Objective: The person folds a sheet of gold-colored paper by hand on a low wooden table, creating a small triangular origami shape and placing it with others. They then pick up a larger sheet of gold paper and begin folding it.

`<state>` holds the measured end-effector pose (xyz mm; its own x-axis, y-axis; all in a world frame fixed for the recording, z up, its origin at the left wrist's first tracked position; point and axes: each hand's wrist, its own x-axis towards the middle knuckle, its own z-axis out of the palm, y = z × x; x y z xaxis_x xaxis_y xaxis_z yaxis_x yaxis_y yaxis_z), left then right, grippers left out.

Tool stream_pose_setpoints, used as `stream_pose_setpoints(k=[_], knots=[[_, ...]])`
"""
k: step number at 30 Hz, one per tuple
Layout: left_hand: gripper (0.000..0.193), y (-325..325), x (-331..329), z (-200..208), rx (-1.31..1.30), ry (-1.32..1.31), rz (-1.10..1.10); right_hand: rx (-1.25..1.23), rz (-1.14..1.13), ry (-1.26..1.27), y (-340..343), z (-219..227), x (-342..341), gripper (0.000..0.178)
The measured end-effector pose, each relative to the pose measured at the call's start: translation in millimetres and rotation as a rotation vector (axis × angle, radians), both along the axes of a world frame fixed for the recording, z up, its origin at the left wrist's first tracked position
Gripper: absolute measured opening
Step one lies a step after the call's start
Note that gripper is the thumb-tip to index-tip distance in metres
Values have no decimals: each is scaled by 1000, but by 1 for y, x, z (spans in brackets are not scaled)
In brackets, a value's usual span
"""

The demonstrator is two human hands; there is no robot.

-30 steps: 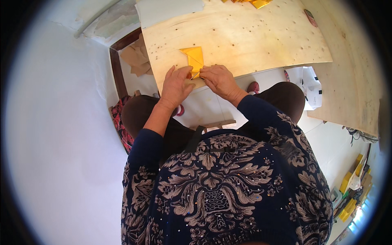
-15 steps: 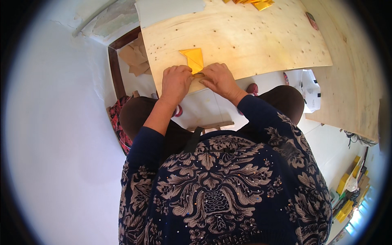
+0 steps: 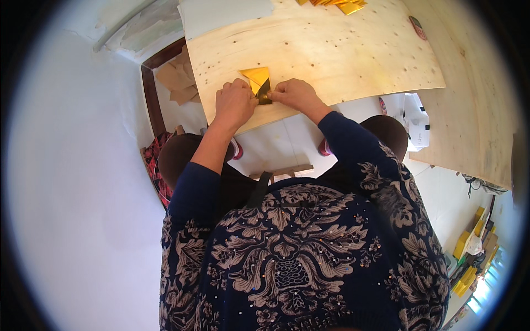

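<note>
A piece of shiny gold foil paper [image 3: 256, 76] lies partly folded near the front edge of the wooden tabletop [image 3: 309, 60]. Its lower right part looks dark, in shade or turned over. My left hand [image 3: 236, 102] rests at the paper's left side, fingers curled and pressed on its lower part. From the right, my right hand [image 3: 298, 95] pinches the paper's lower right edge between thumb and forefinger. The fingertips hide some of the lower fold.
Several gold foil pieces [image 3: 345, 4] are heaped at the far edge. A grey sheet [image 3: 221, 15] covers the far left corner. A small red handheld device [image 3: 418, 27] sits far right. Brown paper [image 3: 178, 80] lies left of the table, and a white bag [image 3: 417, 121] hangs low at right.
The lower part of the gold paper has been folded over, showing a dark face. My right hand has shifted slightly and now pinches its right edge; the left stays beside it.
</note>
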<state>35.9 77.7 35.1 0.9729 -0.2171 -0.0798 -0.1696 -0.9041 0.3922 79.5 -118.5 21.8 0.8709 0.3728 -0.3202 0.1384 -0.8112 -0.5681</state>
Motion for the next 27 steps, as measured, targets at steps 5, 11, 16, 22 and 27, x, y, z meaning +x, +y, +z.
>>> stream_pose_setpoints(k=[5,11,16,22,27], knots=[[20,-8,5,2,93,30,76,-90,-43,-43,6,1,0,33],[19,-7,3,-1,80,21,75,4,-165,-34,12,1,-10,33],[19,-8,4,-3,53,-13,80,-37,-207,-59,16,5,-10,34],[24,-9,8,-2,86,40,99,-120,-216,-109,20,4,-5,34],[24,-11,7,-1,104,3,122,-155,-216,-127,23,2,-5,33]])
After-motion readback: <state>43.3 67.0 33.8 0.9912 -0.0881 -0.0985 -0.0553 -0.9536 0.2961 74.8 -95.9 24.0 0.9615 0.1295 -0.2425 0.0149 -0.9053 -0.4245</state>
